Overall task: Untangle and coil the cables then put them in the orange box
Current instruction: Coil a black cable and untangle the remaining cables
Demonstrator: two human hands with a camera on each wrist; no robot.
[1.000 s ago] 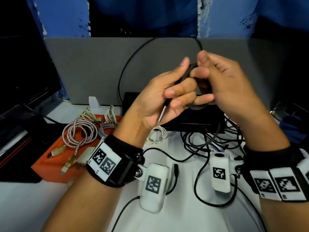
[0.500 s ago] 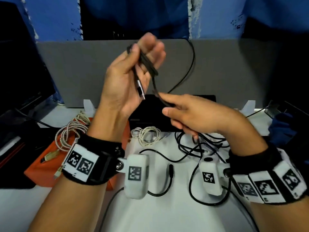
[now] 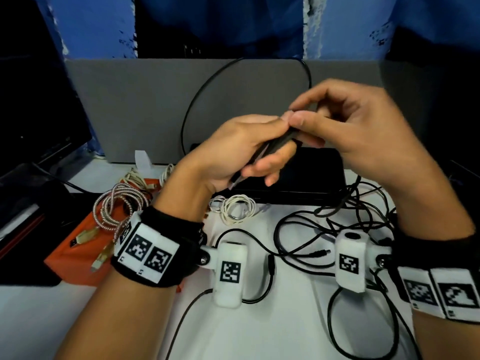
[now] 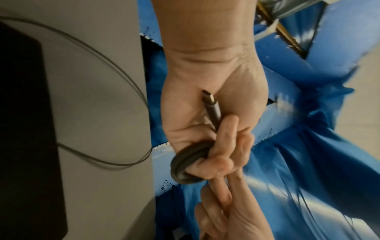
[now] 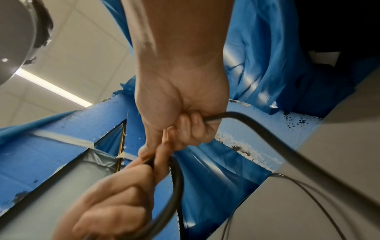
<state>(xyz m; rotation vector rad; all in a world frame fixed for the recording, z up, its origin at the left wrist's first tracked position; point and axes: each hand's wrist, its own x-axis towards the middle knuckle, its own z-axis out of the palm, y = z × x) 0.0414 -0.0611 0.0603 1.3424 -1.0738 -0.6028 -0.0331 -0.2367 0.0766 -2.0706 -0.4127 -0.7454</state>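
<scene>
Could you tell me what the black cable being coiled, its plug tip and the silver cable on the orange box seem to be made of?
Black cable: matte rubbery or plastic sheath, bending smoothly into loops. Plug tip: shiny, probably metal, on a dark sleeve. Silver cable: looks braided, from its speckled weave pattern; fibre or metal cannot be told.

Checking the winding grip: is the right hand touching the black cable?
Touching. In the right wrist view the right hand has its fingers curled round the black cable, which runs straight out of the fist with no gap.
</scene>
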